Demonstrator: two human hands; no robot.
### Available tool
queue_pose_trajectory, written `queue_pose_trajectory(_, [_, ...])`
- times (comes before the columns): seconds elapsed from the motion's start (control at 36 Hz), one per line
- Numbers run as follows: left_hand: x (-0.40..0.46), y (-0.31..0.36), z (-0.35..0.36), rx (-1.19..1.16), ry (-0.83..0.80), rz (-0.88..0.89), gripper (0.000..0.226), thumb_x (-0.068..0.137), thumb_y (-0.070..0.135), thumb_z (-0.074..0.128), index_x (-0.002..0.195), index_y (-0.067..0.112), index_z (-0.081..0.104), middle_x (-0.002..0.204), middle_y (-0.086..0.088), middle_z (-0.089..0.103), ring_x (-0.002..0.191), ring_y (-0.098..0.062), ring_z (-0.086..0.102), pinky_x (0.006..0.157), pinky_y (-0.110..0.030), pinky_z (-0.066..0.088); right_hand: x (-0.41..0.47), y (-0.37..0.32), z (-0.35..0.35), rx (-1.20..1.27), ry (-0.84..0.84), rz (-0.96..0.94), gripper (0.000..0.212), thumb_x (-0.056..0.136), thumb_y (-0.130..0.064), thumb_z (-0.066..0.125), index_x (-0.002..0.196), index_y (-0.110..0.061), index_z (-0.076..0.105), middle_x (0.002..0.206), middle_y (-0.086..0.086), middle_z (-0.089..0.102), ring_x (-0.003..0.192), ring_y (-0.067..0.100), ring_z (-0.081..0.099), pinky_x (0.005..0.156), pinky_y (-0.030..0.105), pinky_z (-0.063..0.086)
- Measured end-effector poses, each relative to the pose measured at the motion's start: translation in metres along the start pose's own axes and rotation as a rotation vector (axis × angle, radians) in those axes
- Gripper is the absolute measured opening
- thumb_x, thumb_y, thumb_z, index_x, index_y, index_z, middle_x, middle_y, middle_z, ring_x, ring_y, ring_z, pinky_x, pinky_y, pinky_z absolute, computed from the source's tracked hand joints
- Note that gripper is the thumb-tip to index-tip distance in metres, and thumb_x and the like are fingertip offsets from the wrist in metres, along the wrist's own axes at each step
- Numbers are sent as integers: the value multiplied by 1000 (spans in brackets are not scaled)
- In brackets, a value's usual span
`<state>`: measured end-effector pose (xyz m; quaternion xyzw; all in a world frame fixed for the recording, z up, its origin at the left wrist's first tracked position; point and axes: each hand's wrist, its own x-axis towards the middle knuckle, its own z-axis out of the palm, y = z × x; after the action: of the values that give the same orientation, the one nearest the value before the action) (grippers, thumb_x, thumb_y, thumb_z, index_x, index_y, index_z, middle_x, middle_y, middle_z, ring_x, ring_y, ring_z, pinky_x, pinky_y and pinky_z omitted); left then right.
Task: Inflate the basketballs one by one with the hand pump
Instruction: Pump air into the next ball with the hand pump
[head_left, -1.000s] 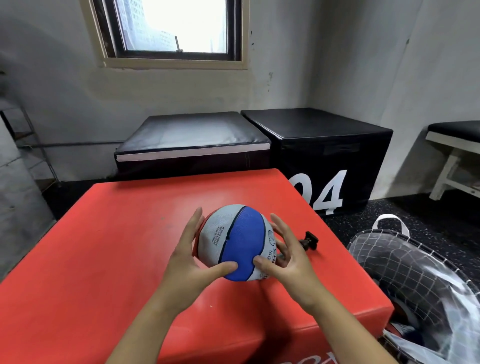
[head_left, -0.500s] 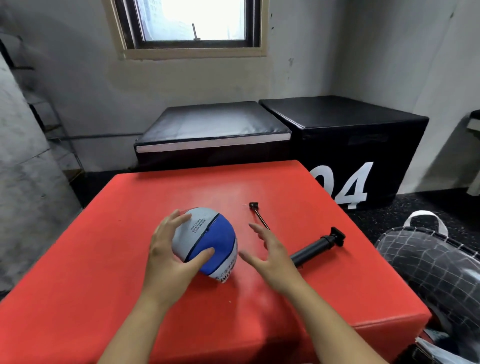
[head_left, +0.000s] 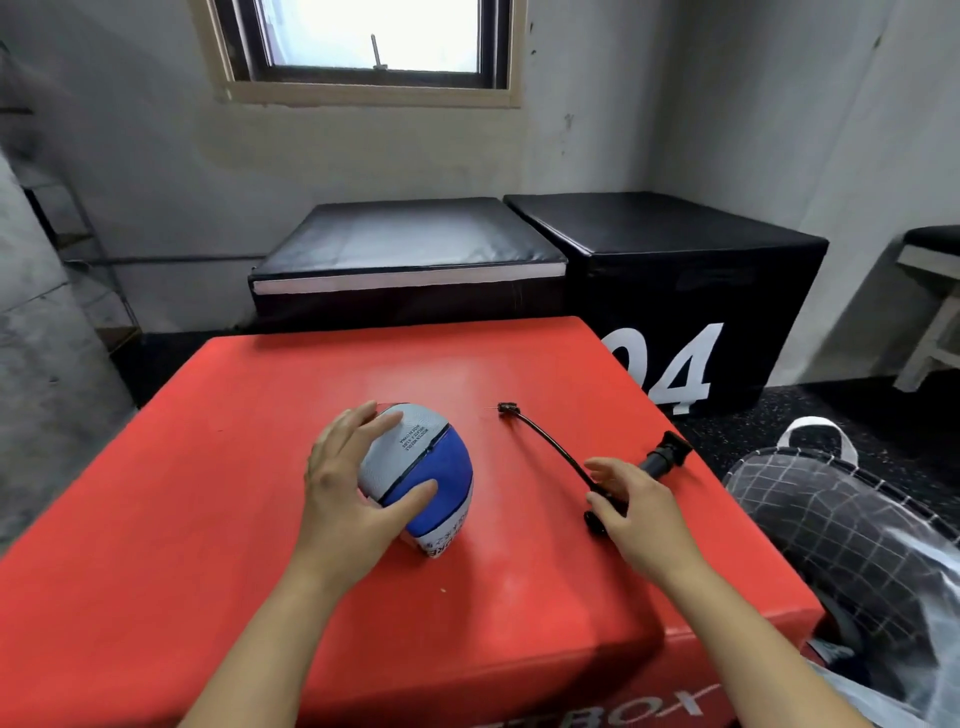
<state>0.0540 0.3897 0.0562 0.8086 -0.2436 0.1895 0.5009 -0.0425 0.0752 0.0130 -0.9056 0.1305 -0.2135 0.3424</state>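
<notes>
Ball (head_left: 418, 475), grey and blue, sits on the red box (head_left: 208, 509) with the left hand (head_left: 353, 483) cupped round its side, thumb across the blue panel. The right hand (head_left: 631, 506) covers the pump (head_left: 667, 457); whether it grips cannot be told. The hose (head_left: 550, 441) curves away toward the box's middle.

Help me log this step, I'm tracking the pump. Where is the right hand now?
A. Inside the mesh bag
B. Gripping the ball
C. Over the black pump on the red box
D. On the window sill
C: the right hand is over the black pump lying on the red box, while the left hand holds the ball.
</notes>
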Motion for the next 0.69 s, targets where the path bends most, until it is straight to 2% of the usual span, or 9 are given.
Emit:
queue_pose_trajectory(0.11, [-3,2,2,8,-6,14,74,66,44,84,136,31,67,151,15,50,148,-13,35,124,-49,31,-11,-2,-16,-23,-29,35,34,93,-15,77,123,-28,71,103,-14,75,98,2,71,97,30,55])
queue_pose_trajectory(0.22, [-5,6,2,22,-25,72,73,66,53,77,135,31,67,147,29,46,147,-10,35,124,-42,29,-15,-3,-32,-138,-31,56,28,94,-28,76,121,-32,71,95,-16,75,92,9,73,90,37,57])
queue_pose_trajectory(0.31, [-6,7,3,29,-28,91,72,66,56,74,134,32,67,147,25,48,148,-13,35,124,-44,29,-17,-7,-39,-261,-8,50,25,92,-40,77,115,-34,71,89,-15,73,87,16,73,83,38,57])
queue_pose_trajectory(0.39, [-6,9,3,27,-31,87,72,67,56,74,134,33,67,148,22,49,148,-13,35,124,-48,30,-16,-17,-36,-247,6,44,20,93,-50,73,108,-37,72,84,-13,71,79,13,69,77,35,54])
queue_pose_trajectory(0.47, [-5,8,2,31,-39,90,71,68,56,74,135,35,67,149,27,46,148,-7,33,124,-50,30,-9,-28,-23,-128,10,55,20,94,-47,74,108,-32,75,86,-13,72,83,12,69,82,35,54])
queue_pose_trajectory(0.61, [-4,5,1,42,-32,45,71,69,57,72,136,38,65,154,21,47,153,-10,30,123,-55,30,12,-52,19,-34,-104,6,22,97,-38,72,116,-27,75,96,-12,74,83,3,68,87,31,55])
queue_pose_trajectory(0.69, [-5,4,0,46,-36,33,70,70,56,74,138,39,63,156,22,44,154,-7,27,125,-48,28,26,-64,49,9,-186,13,26,100,-36,69,123,-25,74,106,-8,75,90,9,70,91,34,55])
